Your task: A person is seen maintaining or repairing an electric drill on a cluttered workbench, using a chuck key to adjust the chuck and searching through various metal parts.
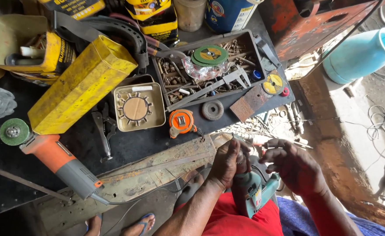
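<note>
Head view looks down on a teal power drill held low in front of the person, over the lap, just off the near edge of the dark tabletop. Its long axis runs up and slightly left in the picture: the chuck end points away from the person, toward the tabletop edge, while the handle end comes back toward the red shirt. The left hand is curled tight around the chuck end, fingers wrapped over the top so the nose of the drill is mostly hidden. The right hand sits just beside it to the right, fingers bent and loosely gathered near the chuck; whether it pinches a small part or key cannot be told.

On the tabletop, an orange and grey angle grinder with a green disc lies at the left, its body slanting down to the right. An orange tape measure rests near the edge, just above the left hand. Behind it stands a grey tray of bolts, green discs and a caliper, and a yellow tin box lies tilted at the left
</note>
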